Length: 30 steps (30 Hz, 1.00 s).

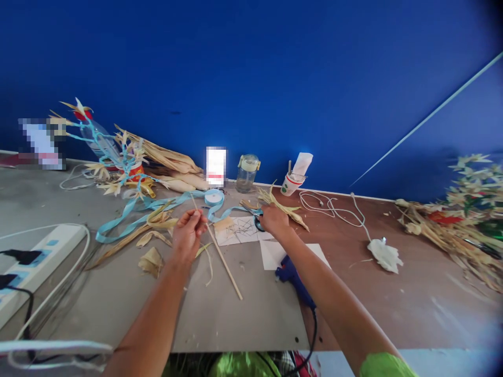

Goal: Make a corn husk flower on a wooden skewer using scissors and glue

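My left hand (188, 233) is closed in a pinch on a thin, pale wooden stick (225, 264). The stick slants down to the right, and its narrow upper end shows above my fingertips. On the right, my right hand (275, 221) has its fingers closed at the dark handles of a pair of scissors (259, 223); the fingertips are partly hidden. The blades point away to the left, near a light blue ribbon (228, 213). Under them lies a white sheet with dark scribbled lines (241, 230), with a small tan piece (223, 226) on it.
A blue glue gun (293, 280) lies beneath my right forearm on white paper. Dried corn husks (168, 162), a ribbon roll (213, 197), a jar (247, 175) and a cup (292, 184) stand along the blue wall. A power strip (47, 267) is at left, husk flowers (467, 183) at right.
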### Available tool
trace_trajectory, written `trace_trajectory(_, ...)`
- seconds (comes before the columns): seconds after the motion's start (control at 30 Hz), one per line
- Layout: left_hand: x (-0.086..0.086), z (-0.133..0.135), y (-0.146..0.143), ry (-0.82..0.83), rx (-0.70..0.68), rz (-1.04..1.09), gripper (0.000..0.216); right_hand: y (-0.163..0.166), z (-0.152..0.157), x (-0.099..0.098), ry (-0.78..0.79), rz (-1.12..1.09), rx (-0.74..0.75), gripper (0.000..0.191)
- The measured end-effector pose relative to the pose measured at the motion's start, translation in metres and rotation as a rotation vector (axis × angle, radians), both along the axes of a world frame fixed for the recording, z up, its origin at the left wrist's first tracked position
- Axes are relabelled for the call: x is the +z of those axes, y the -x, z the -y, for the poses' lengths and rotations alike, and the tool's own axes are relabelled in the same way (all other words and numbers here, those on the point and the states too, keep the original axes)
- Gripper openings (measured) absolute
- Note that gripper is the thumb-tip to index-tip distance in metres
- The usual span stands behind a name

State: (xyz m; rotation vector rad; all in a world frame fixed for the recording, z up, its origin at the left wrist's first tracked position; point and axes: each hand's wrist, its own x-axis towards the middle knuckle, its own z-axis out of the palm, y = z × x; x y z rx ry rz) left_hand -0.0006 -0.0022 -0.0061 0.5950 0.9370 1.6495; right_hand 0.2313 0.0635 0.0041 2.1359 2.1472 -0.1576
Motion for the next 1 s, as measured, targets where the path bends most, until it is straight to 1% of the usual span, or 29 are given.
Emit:
trace_trajectory(0.07, 0.0, -0.002, 0.003, -0.004, 0.092, 0.024, 0.019, 0.001, 0.001, -0.001, 0.036, 0.003, 0.019, 0.034)
trace_trajectory(0.17, -0.001, -0.003, 0.006, 0.018, 0.137, 0.033, 0.019, 0.002, 0.003, 0.0, 0.096, 0.002, 0.051, 0.033)
trace_trajectory(0.3, -0.003, -0.003, 0.005, 0.024, 0.11, 0.014, 0.021, 0.003, 0.004, 0.001, 0.112, -0.004, 0.061, 0.037)
trace_trajectory(0.4, -0.005, -0.003, 0.004, 0.033, 0.082, 0.009, 0.021, 0.001, 0.004, 0.001, 0.119, -0.029, 0.05, 0.031)
trace_trajectory(0.5, -0.007, -0.003, 0.003, 0.037, 0.059, 0.011, 0.021, -0.003, 0.004, 0.003, 0.089, -0.079, 0.031, 0.028)
trace_trajectory(0.6, -0.007, -0.003, 0.002, 0.033, 0.047, 0.002, 0.021, -0.007, 0.007, 0.008, 0.034, -0.138, 0.018, 0.034)
trace_trajectory(0.67, -0.007, -0.003, 0.0, 0.031, 0.033, -0.008, 0.02, -0.009, 0.009, 0.014, -0.029, -0.267, 0.003, 0.037)
trace_trajectory(0.7, -0.007, -0.002, -0.001, 0.029, 0.022, -0.016, 0.02, -0.01, 0.01, 0.018, -0.063, -0.377, -0.008, 0.039)
trace_trajectory(0.77, -0.007, -0.002, -0.002, 0.024, -0.006, -0.044, 0.018, -0.008, 0.014, 0.028, -0.123, -0.661, -0.03, 0.044)
trace_trajectory(0.83, -0.006, -0.001, -0.003, 0.022, -0.04, -0.075, 0.017, -0.003, 0.019, 0.039, -0.129, -0.932, -0.027, 0.05)
trace_trajectory(0.87, -0.006, 0.0, -0.003, 0.023, -0.057, -0.087, 0.017, 0.002, 0.022, 0.043, -0.108, -1.045, -0.011, 0.05)
trace_trajectory(0.93, -0.006, 0.0, -0.003, 0.026, -0.093, -0.104, 0.018, 0.013, 0.029, 0.049, -0.013, -1.205, 0.043, 0.048)
trace_trajectory(1.0, -0.005, 0.001, -0.003, 0.03, -0.131, -0.122, 0.02, 0.026, 0.036, 0.048, 0.126, -1.251, 0.134, 0.047)
